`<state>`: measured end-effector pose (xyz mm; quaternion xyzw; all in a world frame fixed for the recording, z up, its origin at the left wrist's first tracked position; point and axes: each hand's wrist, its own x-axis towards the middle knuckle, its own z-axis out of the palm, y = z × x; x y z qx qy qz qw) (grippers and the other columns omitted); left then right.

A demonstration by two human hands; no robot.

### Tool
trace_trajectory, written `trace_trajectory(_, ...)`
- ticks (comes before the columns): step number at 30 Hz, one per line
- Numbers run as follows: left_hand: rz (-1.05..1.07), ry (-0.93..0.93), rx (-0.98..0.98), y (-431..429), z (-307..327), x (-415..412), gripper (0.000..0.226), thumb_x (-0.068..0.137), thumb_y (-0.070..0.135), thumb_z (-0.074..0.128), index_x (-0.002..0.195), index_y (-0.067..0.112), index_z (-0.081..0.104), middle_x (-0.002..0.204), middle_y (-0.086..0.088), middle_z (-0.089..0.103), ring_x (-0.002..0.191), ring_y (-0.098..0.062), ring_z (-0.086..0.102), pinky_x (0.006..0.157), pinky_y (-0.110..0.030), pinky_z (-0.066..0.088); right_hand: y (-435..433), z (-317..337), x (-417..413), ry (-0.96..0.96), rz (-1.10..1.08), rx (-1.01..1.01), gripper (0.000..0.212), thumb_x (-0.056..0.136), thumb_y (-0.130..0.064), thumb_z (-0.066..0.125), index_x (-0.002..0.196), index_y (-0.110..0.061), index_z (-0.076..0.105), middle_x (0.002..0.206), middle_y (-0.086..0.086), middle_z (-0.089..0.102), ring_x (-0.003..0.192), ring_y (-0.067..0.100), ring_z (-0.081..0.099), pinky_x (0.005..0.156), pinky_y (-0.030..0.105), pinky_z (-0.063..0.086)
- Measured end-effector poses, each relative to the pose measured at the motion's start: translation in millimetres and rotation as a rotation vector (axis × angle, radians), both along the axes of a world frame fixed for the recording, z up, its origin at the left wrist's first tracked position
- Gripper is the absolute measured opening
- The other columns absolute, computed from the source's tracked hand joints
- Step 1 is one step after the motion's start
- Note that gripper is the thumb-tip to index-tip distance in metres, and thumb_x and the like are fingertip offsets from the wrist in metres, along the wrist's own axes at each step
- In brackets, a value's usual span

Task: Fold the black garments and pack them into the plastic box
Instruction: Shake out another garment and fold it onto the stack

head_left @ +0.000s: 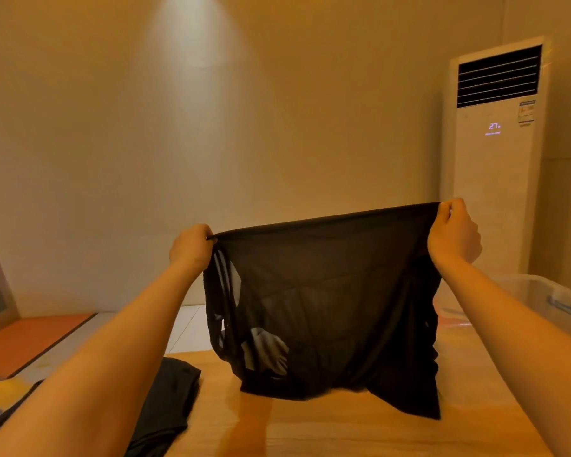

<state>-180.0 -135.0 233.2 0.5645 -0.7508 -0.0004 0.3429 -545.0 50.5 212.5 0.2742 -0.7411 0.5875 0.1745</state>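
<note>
Nearest me, a spare dark garment (168,407) lies on the surface (310,433) by my left arm. Over the surface I hold the black garment (323,291) up by its top edge, left hand (192,247) and right hand (454,234) each pinching a corner in curled fingers (445,211), and its lower end reaches the wood. To fold well, I should pull that edge taut and level, then lay it flat. The plastic box (541,301) sits beyond my right forearm.

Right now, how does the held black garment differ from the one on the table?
The held garment hangs spread, gripped at its top by the left hand and right hand; the lying garment rests unheld on the table. The held one looks sheer, the lying one opaque. Both are black.
</note>
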Motion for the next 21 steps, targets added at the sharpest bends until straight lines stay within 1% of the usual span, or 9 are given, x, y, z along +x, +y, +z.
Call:
trace_trajectory(3, -0.104, 0.061, 0.128, -8.0, -5.3, -5.8, 0.015, 0.095, 0.007, 0.055, 0.109, 0.005, 0.058, 0.11, -0.019, 0.061, 0.089, -0.032, 0.058, 0.073, -0.038, 0.049, -2.1, 0.5, 11.5, -0.006, 0.095, -0.063, 0.028, 0.105, -0.031, 0.029, 0.091, -0.013, 0.044, 0.079, 0.006, 0.051, 0.071, 0.025, 0.046, 0.051, 0.029, 0.027)
trace_trajectory(5, -0.22, 0.058, 0.205, -12.7, -15.4, -5.6, 0.018, 0.098, 0.006, 0.046, 0.111, 0.01, 0.057, 0.121, -0.018, 0.058, 0.1, -0.03, 0.054, 0.083, -0.038, 0.048, -4.9, -3.3, 29.3, -0.023, 0.275, -0.066, 0.029, 0.104, -0.029, 0.033, 0.093, -0.01, 0.052, 0.084, 0.005, 0.055, 0.076, 0.025, 0.052, 0.055, 0.029, 0.034)
trace_trajectory(7, -0.284, -0.036, 0.321, -10.0, -35.7, -1.7, 0.031, 0.098, 0.002, 0.045, 0.126, 0.014, 0.052, 0.132, -0.014, 0.051, 0.112, -0.03, 0.052, 0.097, -0.041, 0.047, -7.6, -14.2, 54.7, -0.039, 0.458, 0.054, 0.031, 0.102, -0.026, 0.041, 0.097, -0.005, 0.062, 0.093, 0.007, 0.062, 0.083, 0.023, 0.057, 0.066, 0.03, 0.042)
trace_trajectory(10, -0.313, -0.176, 0.399, 13.7, -75.0, -0.2, 0.045, 0.096, 0.001, 0.048, 0.137, 0.019, 0.043, 0.145, -0.011, 0.041, 0.12, -0.029, 0.051, 0.102, -0.04, 0.044, -2.9, -40.8, 107.4, -0.082, 0.745, 0.299, 0.026, 0.099, -0.024, 0.049, 0.093, -0.007, 0.067, 0.087, 0.005, 0.062, 0.071, 0.01, 0.053, 0.061, 0.022, 0.041)
trace_trajectory(13, -0.521, 0.034, 0.533, 74.5, -110.1, -4.5, 0.03, 0.098, 0.015, 0.051, 0.126, 0.025, 0.051, 0.132, -0.004, 0.056, 0.108, -0.015, 0.06, 0.094, -0.032, 0.049, 15.4, -70.9, 159.9, -0.139, 1.036, 0.504, 0.016, 0.098, -0.029, 0.052, 0.094, -0.02, 0.066, 0.09, -0.004, 0.063, 0.078, 0.004, 0.056, 0.062, 0.014, 0.043)
trace_trajectory(14, -0.592, 0.144, 0.592, 97.9, -120.7, -4.8, 0.025, 0.098, 0.025, 0.051, 0.124, 0.027, 0.053, 0.127, -0.001, 0.06, 0.106, -0.012, 0.062, 0.093, -0.031, 0.051, 22.2, -80.2, 173.5, -0.17, 1.159, 0.562, 0.014, 0.098, -0.032, 0.052, 0.098, -0.025, 0.064, 0.095, -0.005, 0.066, 0.084, 0.007, 0.061, 0.066, 0.016, 0.047)
trace_trajectory(16, -0.682, 0.317, 0.687, 142.5, -143.9, -1.5, 0.036, 0.094, 0.046, 0.048, 0.125, 0.028, 0.053, 0.12, 0.005, 0.063, 0.106, -0.008, 0.062, 0.095, -0.033, 0.051, 33.4, -102.5, 188.2, -0.331, 1.381, 0.605, 0.016, 0.1, -0.032, 0.048, 0.11, -0.027, 0.059, 0.106, 0.004, 0.069, 0.093, 0.017, 0.068, 0.072, 0.023, 0.055)
trace_trajectory(18, -0.669, 0.238, 0.662, 170.2, -173.4, 5.1, 0.05, 0.088, 0.059, 0.052, 0.13, 0.033, 0.048, 0.126, 0.013, 0.057, 0.112, -0.001, 0.056, 0.101, -0.033, 0.047, 41.6, -131.5, 182.7, -0.406, 1.365, 0.616, 0.024, 0.102, -0.028, 0.043, 0.123, -0.023, 0.054, 0.108, 0.005, 0.069, 0.096, 0.016, 0.068, 0.081, 0.026, 0.055)
trace_trajectory(21, -0.628, 0.001, 0.532, 196.1, -214.3, 13.3, 0.064, 0.08, 0.057, 0.065, 0.136, 0.045, 0.036, 0.133, 0.029, 0.039, 0.122, 0.01, 0.039, 0.102, -0.02, 0.039, 51.7, -180.5, 152.8, -0.239, 0.949, 0.693, 0.025, 0.1, -0.028, 0.048, 0.124, -0.025, 0.054, 0.108, -0.003, 0.067, 0.103, 0.013, 0.063, 0.096, 0.035, 0.049)
